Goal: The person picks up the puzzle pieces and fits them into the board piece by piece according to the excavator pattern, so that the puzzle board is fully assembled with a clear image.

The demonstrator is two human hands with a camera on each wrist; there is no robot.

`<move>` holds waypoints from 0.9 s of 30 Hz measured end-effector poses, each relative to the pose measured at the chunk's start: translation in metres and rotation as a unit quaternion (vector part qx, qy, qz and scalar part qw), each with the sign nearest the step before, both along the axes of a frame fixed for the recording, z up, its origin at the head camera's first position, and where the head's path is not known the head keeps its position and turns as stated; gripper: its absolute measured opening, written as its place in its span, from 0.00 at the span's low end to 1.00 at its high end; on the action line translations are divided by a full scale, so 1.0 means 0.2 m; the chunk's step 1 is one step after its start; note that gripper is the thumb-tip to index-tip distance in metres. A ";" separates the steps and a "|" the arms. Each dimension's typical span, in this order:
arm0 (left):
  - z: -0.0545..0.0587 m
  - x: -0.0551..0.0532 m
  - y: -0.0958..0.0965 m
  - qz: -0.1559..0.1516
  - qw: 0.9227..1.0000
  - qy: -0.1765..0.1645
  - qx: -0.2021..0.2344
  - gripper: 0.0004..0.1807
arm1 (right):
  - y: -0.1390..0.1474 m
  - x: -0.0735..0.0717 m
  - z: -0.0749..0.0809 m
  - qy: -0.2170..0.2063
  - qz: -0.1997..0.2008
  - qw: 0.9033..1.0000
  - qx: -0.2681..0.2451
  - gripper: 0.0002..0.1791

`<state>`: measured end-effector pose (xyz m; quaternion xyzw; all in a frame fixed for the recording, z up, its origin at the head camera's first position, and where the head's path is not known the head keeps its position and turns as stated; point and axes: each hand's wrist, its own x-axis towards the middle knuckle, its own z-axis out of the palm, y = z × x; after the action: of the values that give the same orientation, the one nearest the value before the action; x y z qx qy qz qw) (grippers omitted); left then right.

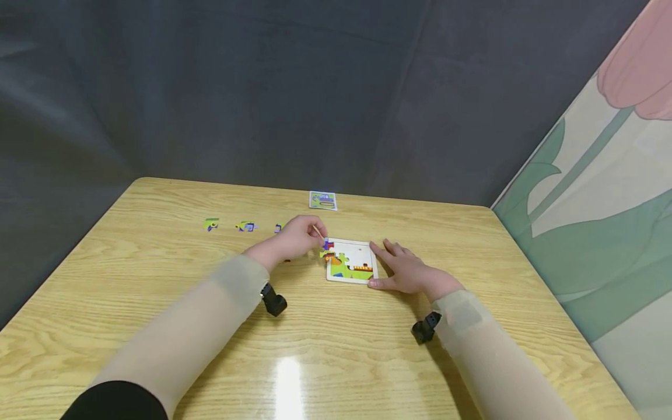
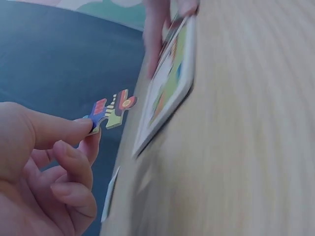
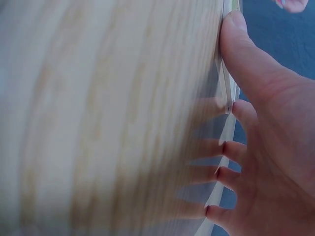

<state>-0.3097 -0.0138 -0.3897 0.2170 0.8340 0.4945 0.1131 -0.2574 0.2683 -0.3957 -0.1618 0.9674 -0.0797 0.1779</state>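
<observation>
My left hand [image 1: 299, 238] pinches a jigsaw puzzle piece [image 2: 112, 110] between thumb and fingers. Blue, red, yellow and green show on the piece, held just over the left edge of a white-framed puzzle tray [image 1: 360, 252]. Fitted pieces [image 1: 341, 272] with a green ground and an orange-and-black track fill the tray's lower part, while its upper part is bare white. On the tray's right side rests my right hand [image 1: 406, 271], fingers spread and thumb at the near right corner. In the right wrist view, the thumb [image 3: 238, 29] lies along the tray's edge.
Loose puzzle pieces lie left of the tray: a green one [image 1: 211, 224], a green-and-blue one [image 1: 245, 226] and a blue one [image 1: 278, 228] partly behind the left hand. A picture card [image 1: 322, 200] lies farther back on the wooden table [image 1: 336, 338]. Dark cloth [image 1: 294, 93] hangs behind.
</observation>
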 end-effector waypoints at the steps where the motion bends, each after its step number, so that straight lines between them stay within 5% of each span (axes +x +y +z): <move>1: -0.01 0.00 0.03 0.002 1.000 -0.006 0.006 0.04 | 0.00 0.00 0.00 -0.001 -0.001 1.000 0.000 0.56; 11: -0.04 0.00 0.23 0.008 1.000 -0.010 -0.004 0.05 | -0.01 0.01 0.00 0.004 0.000 1.000 -0.004 0.55; 27: -0.07 0.01 0.31 -0.009 0.998 -0.024 -0.061 0.05 | -0.01 0.01 0.01 -0.001 0.002 1.000 -0.004 0.55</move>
<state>-0.3077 0.0488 -0.4030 0.2054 0.8579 0.4464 0.1501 -0.2561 0.2663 -0.3945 -0.1644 0.9665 -0.0838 0.1786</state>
